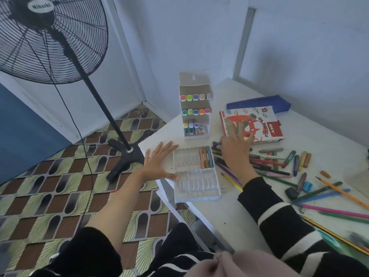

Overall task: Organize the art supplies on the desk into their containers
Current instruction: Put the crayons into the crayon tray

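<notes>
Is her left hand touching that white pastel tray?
Touching. The head view shows the left hand spread open, its thumb tip resting on the left edge of the white pastel tray.

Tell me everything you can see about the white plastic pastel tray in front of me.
The white pastel tray lies flat near the desk's left edge, in front of the marker stand. It looks like thin moulded plastic, ribbed into slots in two rows. Nearly all slots are empty; a few oil pastels, orange, yellow and blue among them, sit in the far right corner. The left hand is spread open, its thumb resting on the tray's left rim.
</notes>
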`<state>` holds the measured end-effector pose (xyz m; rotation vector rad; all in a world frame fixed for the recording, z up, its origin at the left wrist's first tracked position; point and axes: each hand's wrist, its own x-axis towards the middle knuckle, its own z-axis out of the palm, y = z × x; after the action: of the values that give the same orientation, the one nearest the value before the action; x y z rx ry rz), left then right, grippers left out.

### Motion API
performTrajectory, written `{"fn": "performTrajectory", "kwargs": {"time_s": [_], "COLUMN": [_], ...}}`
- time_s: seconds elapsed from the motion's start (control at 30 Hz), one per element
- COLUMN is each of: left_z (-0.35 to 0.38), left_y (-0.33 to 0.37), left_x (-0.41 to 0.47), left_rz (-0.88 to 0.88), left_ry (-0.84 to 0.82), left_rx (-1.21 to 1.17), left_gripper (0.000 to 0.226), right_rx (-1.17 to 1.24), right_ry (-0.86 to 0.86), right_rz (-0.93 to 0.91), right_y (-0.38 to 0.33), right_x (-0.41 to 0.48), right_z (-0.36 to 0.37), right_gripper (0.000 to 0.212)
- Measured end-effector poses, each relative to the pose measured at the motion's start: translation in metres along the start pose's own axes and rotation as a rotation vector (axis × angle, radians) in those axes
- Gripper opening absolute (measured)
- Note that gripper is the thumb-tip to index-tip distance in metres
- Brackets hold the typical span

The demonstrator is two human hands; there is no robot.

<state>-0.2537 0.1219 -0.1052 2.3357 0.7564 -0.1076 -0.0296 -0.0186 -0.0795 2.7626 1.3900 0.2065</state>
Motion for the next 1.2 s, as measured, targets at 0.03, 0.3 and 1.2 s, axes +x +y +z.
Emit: {"fn": "performTrajectory", "kwargs": {"time_s": [0.03,0.3,1.2], "left_z": [0.0,0.0,0.001], "left_y": [0.0,0.0,-0.001], "left_x": [0.0,0.0,0.001], "left_rz": [0.0,0.013,0.008], "left_ry": [0.0,0.009,0.006], "left_rx": [-0.004,-0.021,-0.006], "left_gripper": [0.112,0.118,0.113], "right_rx": [0.02,0.745,0.17], "right_ry": [0.001,0.359,0.27], "right_rz": [0.013,-0.287,-0.442], "right_y": [0.001,-0.002,-0.023], "right_x": [0.0,-0.015,-0.052], "right_z": [-0.001,0.009,0.017], "right_gripper": [0.016,0.008,0.052]}}
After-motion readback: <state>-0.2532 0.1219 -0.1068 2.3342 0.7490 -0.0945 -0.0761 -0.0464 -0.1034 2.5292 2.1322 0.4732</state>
